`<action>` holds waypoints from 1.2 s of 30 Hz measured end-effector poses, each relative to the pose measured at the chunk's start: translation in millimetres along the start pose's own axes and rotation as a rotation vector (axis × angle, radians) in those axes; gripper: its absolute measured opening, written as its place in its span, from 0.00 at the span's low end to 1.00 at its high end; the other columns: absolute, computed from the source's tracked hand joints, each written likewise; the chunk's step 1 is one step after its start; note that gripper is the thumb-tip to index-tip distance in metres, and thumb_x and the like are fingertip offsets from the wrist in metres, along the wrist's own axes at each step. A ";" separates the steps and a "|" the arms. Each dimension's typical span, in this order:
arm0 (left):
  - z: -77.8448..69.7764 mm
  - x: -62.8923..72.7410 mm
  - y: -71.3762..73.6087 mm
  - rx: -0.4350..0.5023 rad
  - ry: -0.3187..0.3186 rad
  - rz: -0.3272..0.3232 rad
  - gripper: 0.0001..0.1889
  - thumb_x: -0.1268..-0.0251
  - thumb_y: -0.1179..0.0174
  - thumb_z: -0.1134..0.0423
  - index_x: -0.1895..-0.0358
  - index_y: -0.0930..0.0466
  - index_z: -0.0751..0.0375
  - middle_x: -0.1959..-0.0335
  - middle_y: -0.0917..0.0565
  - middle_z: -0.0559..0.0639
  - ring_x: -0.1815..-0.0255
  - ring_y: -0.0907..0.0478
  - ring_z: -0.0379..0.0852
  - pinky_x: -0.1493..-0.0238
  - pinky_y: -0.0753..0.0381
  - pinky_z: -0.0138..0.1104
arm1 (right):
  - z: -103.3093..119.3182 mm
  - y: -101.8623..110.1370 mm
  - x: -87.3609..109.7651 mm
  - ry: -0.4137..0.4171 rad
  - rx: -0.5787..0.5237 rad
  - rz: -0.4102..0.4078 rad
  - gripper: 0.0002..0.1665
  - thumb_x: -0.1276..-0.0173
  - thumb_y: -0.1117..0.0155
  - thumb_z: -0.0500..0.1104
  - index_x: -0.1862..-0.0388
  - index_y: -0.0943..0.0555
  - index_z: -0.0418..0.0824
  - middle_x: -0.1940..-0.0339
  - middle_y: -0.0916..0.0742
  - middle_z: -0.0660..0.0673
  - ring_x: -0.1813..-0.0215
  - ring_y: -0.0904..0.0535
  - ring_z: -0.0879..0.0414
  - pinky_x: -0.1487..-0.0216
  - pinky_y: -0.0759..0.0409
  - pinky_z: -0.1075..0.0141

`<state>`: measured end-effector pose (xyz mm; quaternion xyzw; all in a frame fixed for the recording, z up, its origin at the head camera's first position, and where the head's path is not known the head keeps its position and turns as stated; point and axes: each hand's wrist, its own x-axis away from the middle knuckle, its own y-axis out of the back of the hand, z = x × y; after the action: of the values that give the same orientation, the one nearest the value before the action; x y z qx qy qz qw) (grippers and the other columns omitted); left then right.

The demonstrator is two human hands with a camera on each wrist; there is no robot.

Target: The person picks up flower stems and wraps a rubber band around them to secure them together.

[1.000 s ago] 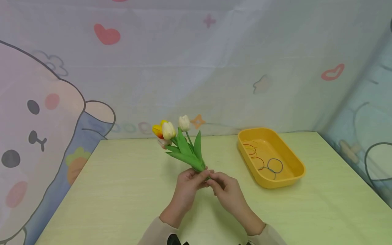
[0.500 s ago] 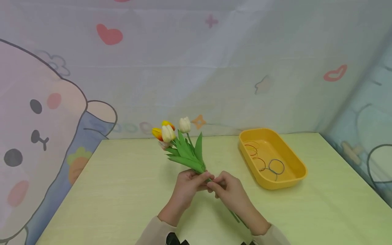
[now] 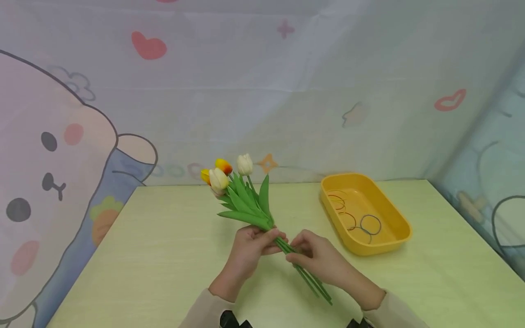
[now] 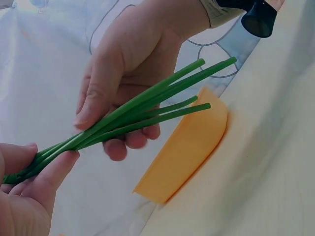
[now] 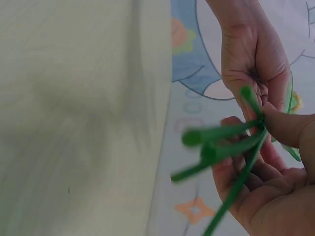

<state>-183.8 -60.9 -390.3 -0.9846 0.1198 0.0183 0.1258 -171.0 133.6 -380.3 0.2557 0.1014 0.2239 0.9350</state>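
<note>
Left hand: the tulip bunch (image 3: 246, 200) is pinched between the thumb and fingers of the left hand (image 3: 248, 250), just below the leaves, to the left of the yellow tray (image 3: 381, 248).
Right hand: the lower stems (image 4: 128, 110) are loosely grasped by the right hand (image 3: 321, 259), between thumb and curled fingers, near the tray on its left.
Tulip bunch: held slanted in the air to the left of the tray, the blooms being farther from it than the stem ends.
Blooms: a white tulip (image 3: 244, 165), a cream tulip (image 3: 218, 180), an orange-and-yellow tulip (image 3: 223, 166) and a mostly hidden yellow tulip (image 3: 204, 175) can be made out.
Rubber bands: a blue band (image 3: 370, 215) and several red and yellow ones are contained in the tray.
Table: a pale, yellowish tabletop (image 3: 156, 255) is seen under and around the tray.
Backdrop: a cartoon-printed cloth (image 3: 246, 59), with hearts and a large animal figure, is hung behind the tray.
Writing: small marks on the right cuff (image 4: 216, 14) are too blurred to be read.
Head view: blooms and bands are shown here only.
Left wrist view: the tray's outer wall is shown, and the stems' cut ends.
Right wrist view: the stems are seen nearly end-on, fanned apart.
</note>
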 end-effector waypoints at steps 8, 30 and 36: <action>-4.4 -2.4 2.8 0.008 -0.018 -0.029 0.11 0.33 0.41 0.70 0.57 0.26 0.78 0.65 0.14 0.60 0.63 0.14 0.46 0.55 0.15 0.41 | 7.4 51.7 13.4 0.040 0.087 -0.068 0.19 0.29 0.39 0.47 0.48 0.24 0.35 0.53 0.15 0.44 0.52 0.18 0.56 0.50 0.19 0.68; -7.1 -3.2 8.2 0.039 0.006 -0.067 0.09 0.32 0.44 0.73 0.55 0.26 0.79 0.68 0.14 0.55 0.65 0.14 0.44 0.57 0.14 0.38 | -75.6 151.1 5.6 -0.285 0.055 -0.378 0.38 0.26 0.48 0.59 0.33 0.33 0.29 0.42 0.22 0.33 0.60 0.25 0.74 0.56 0.22 0.79; -7.9 -3.5 6.9 0.040 0.000 -0.066 0.09 0.32 0.44 0.73 0.55 0.26 0.79 0.68 0.14 0.55 0.65 0.14 0.44 0.57 0.14 0.37 | -108.7 153.3 0.0 -0.320 0.100 -0.302 0.36 0.27 0.45 0.58 0.36 0.29 0.29 0.42 0.20 0.35 0.51 0.21 0.55 0.51 0.20 0.67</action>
<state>-188.8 -68.6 -384.0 -0.9853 0.0875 0.0119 0.1462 -260.3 298.6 -392.3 0.3161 -0.0001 0.0325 0.9482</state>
